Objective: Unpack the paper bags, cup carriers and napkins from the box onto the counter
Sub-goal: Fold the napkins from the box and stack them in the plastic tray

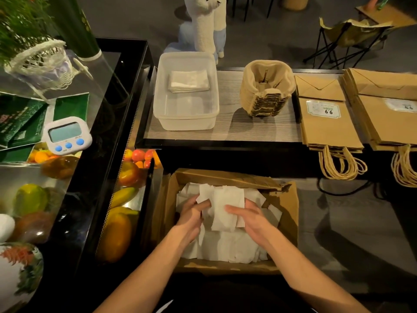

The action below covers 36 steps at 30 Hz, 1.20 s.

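Cardboard box [291,199], in front of the tabletop [230,128], part filled with loose white napkins [228,206]. Left hand [191,214] and right hand [250,219]: each grip closed on one bundle of these, just above the rest. On the tabletop: clear tub [162,105], stacked cup carriers [266,91], paper bags [327,123] lying flat in two piles.

1. Open brown cardboard box [291,213]: matt, rough, torn.
2. Loose white paper napkins [228,245]: soft, crinkled.
3. Translucent rectangular plastic tub [187,119]: smooth, frosted.
4. Stacked beige moulded-pulp cup carriers [266,91]: coarse, matt.
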Each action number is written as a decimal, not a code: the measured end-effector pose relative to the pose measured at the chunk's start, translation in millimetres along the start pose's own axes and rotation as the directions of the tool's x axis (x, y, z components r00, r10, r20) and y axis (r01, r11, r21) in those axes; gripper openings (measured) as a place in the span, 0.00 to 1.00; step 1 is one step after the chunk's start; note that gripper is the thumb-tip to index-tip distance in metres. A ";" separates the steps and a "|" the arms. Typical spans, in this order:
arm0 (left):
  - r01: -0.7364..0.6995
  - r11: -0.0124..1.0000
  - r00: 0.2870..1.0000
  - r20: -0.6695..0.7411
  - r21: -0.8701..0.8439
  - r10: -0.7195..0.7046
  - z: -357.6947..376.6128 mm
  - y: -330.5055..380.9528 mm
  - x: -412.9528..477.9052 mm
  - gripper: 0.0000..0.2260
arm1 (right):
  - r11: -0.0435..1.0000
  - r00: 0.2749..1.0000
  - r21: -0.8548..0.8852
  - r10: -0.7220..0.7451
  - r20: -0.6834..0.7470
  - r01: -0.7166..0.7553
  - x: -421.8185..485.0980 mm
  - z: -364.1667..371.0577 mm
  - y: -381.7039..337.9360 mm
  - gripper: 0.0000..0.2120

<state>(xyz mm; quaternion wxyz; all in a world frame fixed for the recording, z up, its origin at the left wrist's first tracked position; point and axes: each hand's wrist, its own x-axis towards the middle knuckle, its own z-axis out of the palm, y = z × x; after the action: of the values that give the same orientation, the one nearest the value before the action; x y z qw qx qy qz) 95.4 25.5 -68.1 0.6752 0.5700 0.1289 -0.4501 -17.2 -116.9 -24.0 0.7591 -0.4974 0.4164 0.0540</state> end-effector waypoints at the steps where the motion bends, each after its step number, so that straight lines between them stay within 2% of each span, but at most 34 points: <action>1: 0.012 0.999 1.000 0.008 -0.040 -0.012 1.3 1.1 -0.5 0.15 | 0.999 1.000 -0.052 -0.012 -0.007 0.012 0.2 1.8 2.8 0.20; 3: 0.041 0.993 0.999 0.003 -0.108 -0.041 2.6 1.1 0.9 0.18 | 0.989 0.999 -0.146 -0.020 -0.032 0.016 -0.8 4.8 4.1 0.16; 4: 0.050 0.990 0.999 -0.003 -0.132 -0.051 3.0 0.0 2.1 0.21 | 0.984 0.999 -0.177 -0.018 -0.044 0.010 -1.4 5.4 3.3 0.17; 6: 0.072 0.986 0.997 -0.016 -0.153 -0.075 3.0 -1.0 2.9 0.24 | 0.968 0.998 -0.250 -0.015 -0.054 0.001 3.6 3.2 6.3 0.25; 9: 0.090 0.978 0.994 -0.044 -0.187 -0.100 0.5 -2.8 5.8 0.18 | 0.921 0.998 -0.391 -0.025 -0.066 -0.003 9.6 -0.8 9.6 0.35; 14: 0.059 0.965 0.989 -0.117 -0.256 -0.091 0.9 1.4 1.1 0.17 | 0.889 0.994 -0.457 -0.060 -0.091 0.012 9.0 -11.4 5.9 0.37; 16: 0.040 0.970 0.991 -0.114 -0.239 -0.069 -0.8 2.1 0.0 0.15 | 0.931 0.994 -0.365 -0.057 -0.098 0.017 6.2 -16.7 4.4 0.34; 18: 0.026 0.983 0.991 -0.124 -0.183 -0.050 -2.4 2.3 -0.7 0.13 | 0.985 0.997 -0.172 -0.018 -0.074 0.005 5.6 -21.2 2.5 0.27; 22: -0.002 0.997 0.989 -0.150 0.082 0.014 -3.8 -3.1 2.0 0.14 | 0.994 0.999 0.102 0.037 0.027 -0.039 7.8 -26.2 -1.8 0.26; 24: -0.052 0.982 0.988 -0.136 0.183 0.077 -0.2 -2.7 -0.5 0.07 | 0.980 0.995 0.189 0.043 0.085 -0.058 7.2 -26.0 -4.0 0.26; 29: -0.146 0.947 0.984 -0.055 0.286 0.168 0.0 -9.7 0.0 0.13 | 0.956 0.981 0.270 0.067 0.184 -0.116 10.9 -25.9 -2.6 0.25; 34: -0.219 0.908 0.966 -0.049 0.358 0.253 -0.9 -8.7 1.5 0.11 | 0.981 0.975 0.163 0.069 0.213 -0.105 11.7 -23.4 1.0 0.30; 36: -0.244 0.891 0.959 -0.044 0.383 0.282 -2.5 -7.6 1.7 0.11 | 0.977 0.979 0.201 0.029 0.200 -0.070 11.2 -24.0 1.7 0.30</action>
<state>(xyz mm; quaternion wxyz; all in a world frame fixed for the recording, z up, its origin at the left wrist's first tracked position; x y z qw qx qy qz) 91.5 27.4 -75.0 0.6018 0.7216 -0.0045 -0.3422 -24.7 -139.1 -36.7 0.8425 -0.3976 0.3551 0.0780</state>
